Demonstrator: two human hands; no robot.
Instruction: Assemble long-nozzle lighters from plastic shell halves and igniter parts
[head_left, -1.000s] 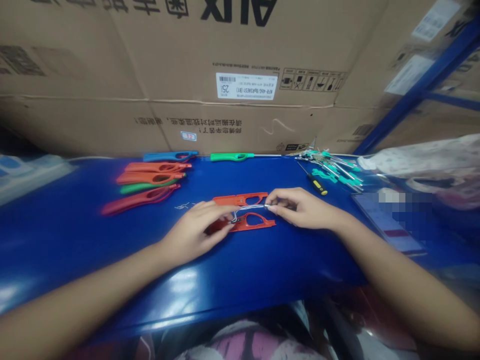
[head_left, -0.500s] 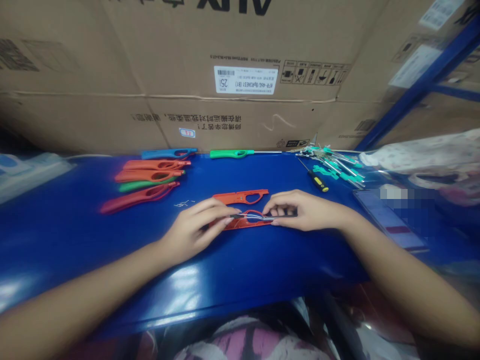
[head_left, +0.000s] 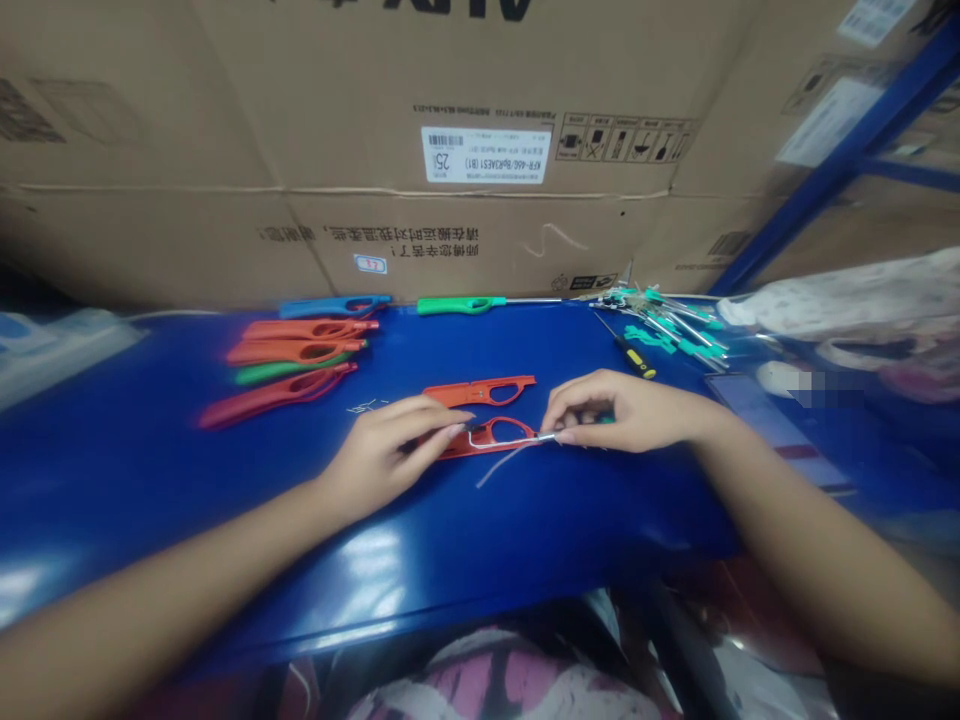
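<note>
An orange lighter-handle half [head_left: 517,428], with a looped trigger opening, lies on the blue table. My left hand [head_left: 382,450] is closed over its left end, thumb and forefinger pinching a small black part [head_left: 475,429] with a white wire attached. At the right end, my right hand [head_left: 637,410] pinches a thin metal tube [head_left: 548,437]; the rest of the tube is hidden under my fingers. From the tube's end a thin pale tube [head_left: 496,466] hangs out to the lower left. Just behind lies the other orange handle half [head_left: 457,394].
Several coloured lighter handles [head_left: 292,350] lie at the left. Along the back are a green lighter [head_left: 461,305] and a pile of metal rods with teal parts [head_left: 667,320]. A yellow-black screwdriver [head_left: 637,360] and a phone [head_left: 780,430] lie right. A cardboard box [head_left: 225,130] stands behind.
My right hand has moved slightly right and up with the metal tube. The thin pale tube now hangs free to the lower left, and the white wire shows bent beside my left fingertips.
</note>
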